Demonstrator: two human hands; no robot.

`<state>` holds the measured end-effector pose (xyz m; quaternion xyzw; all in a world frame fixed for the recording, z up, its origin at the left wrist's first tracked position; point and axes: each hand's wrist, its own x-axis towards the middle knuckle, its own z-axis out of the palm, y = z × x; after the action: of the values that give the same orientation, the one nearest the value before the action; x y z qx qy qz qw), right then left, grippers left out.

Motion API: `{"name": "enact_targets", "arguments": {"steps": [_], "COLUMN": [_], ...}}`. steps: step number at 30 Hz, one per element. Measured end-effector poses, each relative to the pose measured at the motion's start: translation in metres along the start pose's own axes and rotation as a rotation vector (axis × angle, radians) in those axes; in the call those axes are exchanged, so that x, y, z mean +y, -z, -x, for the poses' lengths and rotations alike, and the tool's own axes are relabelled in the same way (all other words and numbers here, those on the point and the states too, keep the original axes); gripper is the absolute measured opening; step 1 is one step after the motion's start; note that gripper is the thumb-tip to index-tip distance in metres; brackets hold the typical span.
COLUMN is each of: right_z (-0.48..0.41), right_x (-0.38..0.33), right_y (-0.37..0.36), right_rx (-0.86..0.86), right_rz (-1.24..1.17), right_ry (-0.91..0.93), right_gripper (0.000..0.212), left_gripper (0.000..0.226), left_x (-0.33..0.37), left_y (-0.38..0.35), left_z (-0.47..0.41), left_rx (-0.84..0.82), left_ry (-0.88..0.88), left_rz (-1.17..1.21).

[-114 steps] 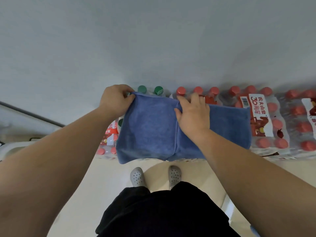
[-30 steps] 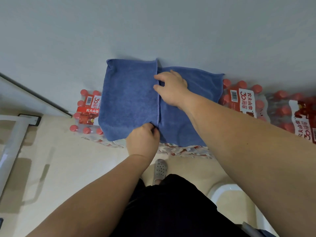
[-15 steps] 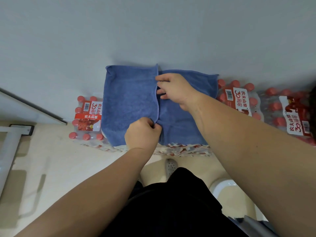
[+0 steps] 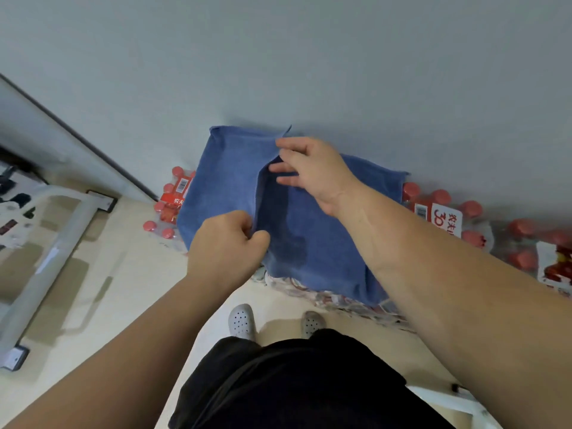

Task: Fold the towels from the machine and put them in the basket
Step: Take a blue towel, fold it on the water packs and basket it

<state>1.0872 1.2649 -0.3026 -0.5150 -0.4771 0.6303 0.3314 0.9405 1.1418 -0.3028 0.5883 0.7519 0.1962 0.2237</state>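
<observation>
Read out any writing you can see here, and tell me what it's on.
"30" and "农夫": label on the right bottle pack, partly hidden.
"农夫": red label on the left bottle pack, rest hidden by the blue towel.
Barcode digits on both: too small.
Label on the far-right pack: blurred.

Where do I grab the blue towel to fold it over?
Probably the loose middle edge of the blue towel, at its two ends, coming from the right, where that flap lifts off the layer below. The left hand pinches the near end and the right hand the far end.
</observation>
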Motion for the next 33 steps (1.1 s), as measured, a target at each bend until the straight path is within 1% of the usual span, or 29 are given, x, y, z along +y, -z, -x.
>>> {"name": "enact_targets", "arguments": {"steps": [2, 4, 5, 7, 9, 10, 12, 15, 16, 17, 19, 20, 23, 26, 28, 30, 31, 33], "right_z": [0.011, 0.021, 0.026, 0.035, 0.041, 0.043, 0.047, 0.049, 0.049, 0.048, 0.047, 0.047, 0.050, 0.056, 0.062, 0.068, 0.071, 0.073], "right_x": [-0.007, -0.010, -0.009, -0.003, 0.012, 0.021, 0.038, 0.049, 0.049, 0.049, 0.049, 0.047, 0.037, 0.027, 0.027, 0.036, 0.041, 0.053], "right_y": [0.016, 0.039, 0.051, 0.077, 0.099, 0.107, 0.117, 0.122, 0.123, 0.122, 0.123, 0.122, 0.125, 0.135, 0.143, 0.152, 0.155, 0.159], "right_rx": [0.060, 0.168, 0.234, 0.348, 0.386, 0.375, 0.300, 0.245, 0.240, 0.234, 0.219, 0.212, 0.260, 0.320, 0.350, 0.352, 0.321, 0.243], "right_rz": [-0.005, -0.011, -0.019, -0.007, 0.052, 0.093, 0.201, 0.260, 0.270, 0.291, 0.326, 0.318, 0.198, 0.115, 0.128, 0.243, 0.338, 0.574], "right_ry": [0.048, 0.079, 0.081, 0.061, -0.007, -0.054, -0.133, -0.149, -0.151, -0.152, -0.142, -0.121, -0.065, 0.007, 0.019, -0.022, -0.044, -0.085], "right_gripper": [0.026, 0.015, 0.012, 0.013, 0.013, 0.013, 0.014, 0.005, 0.006, 0.013, 0.035, 0.037, 0.017, 0.015, 0.015, 0.023, 0.030, 0.040], "left_gripper": [0.028, 0.026, 0.026, 0.026, 0.022, 0.021, 0.022, 0.030, 0.030, 0.030, 0.031, 0.031, 0.032, 0.029, 0.027, 0.028, 0.032, 0.047], "left_x": [0.023, 0.047, 0.057, 0.071, 0.076, 0.077, 0.076, 0.078, 0.079, 0.080, 0.084, 0.087, 0.101, 0.117, 0.124, 0.125, 0.123, 0.118], "left_y": [0.000, -0.009, -0.016, -0.037, -0.062, -0.074, -0.092, -0.101, -0.101, -0.100, -0.094, -0.089, -0.071, -0.059, -0.063, -0.077, -0.086, -0.100], "left_z": [0.007, 0.013, 0.016, 0.018, 0.019, 0.019, 0.018, 0.016, 0.015, 0.014, 0.012, 0.011, 0.010, 0.012, 0.015, 0.017, 0.018, 0.019], "left_rx": [-0.015, -0.057, -0.096, -0.205, -0.342, -0.407, -0.495, -0.517, -0.522, -0.530, -0.549, -0.550, -0.517, -0.508, -0.545, -0.611, -0.653, -0.712], "left_ry": [-0.056, -0.113, -0.133, -0.160, -0.158, -0.162, -0.188, -0.202, -0.198, -0.191, -0.183, -0.183, -0.198, -0.251, -0.290, -0.317, -0.324, -0.332], "left_rz": [0.019, 0.043, 0.046, 0.007, -0.058, -0.088, -0.142, -0.180, -0.184, -0.189, -0.186, -0.178, -0.122, -0.072, -0.069, -0.110, -0.143, -0.202]}}
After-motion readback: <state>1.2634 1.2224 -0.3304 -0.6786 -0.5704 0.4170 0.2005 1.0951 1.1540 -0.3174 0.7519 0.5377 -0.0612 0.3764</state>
